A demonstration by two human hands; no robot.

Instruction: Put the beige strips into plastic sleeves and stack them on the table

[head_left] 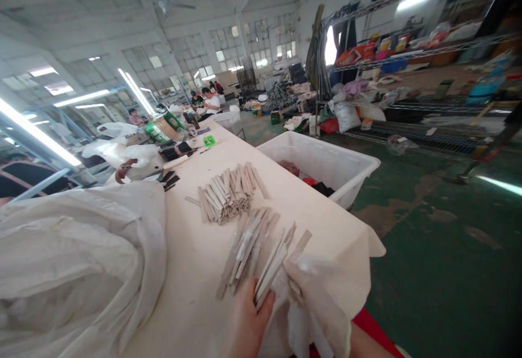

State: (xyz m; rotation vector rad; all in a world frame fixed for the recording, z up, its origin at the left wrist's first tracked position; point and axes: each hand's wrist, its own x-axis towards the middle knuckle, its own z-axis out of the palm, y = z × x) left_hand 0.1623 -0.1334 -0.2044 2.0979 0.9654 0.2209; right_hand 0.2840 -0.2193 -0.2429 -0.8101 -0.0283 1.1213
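My left hand (249,317) is closed around a small bundle of pale grey-beige flat strips (272,267) at the table's near side. Beside it on the right, my right hand (320,298) is smeared by motion. Whitish, partly see-through sheeting (299,325) hangs around that hand and hides its fingers. Just beyond my left hand lies a loose group of similar strips (248,244), some with a glossy clear film over them. Farther up the table sits a larger stacked pile of strips (228,192).
A pale-covered table (191,260) runs away from me. Heaped white cloth (81,260) covers its left side. A white plastic tub (346,170) stands against the right edge, with dark and red items inside. Wire shelving (408,113) stands at right. People (210,101) are farther back.
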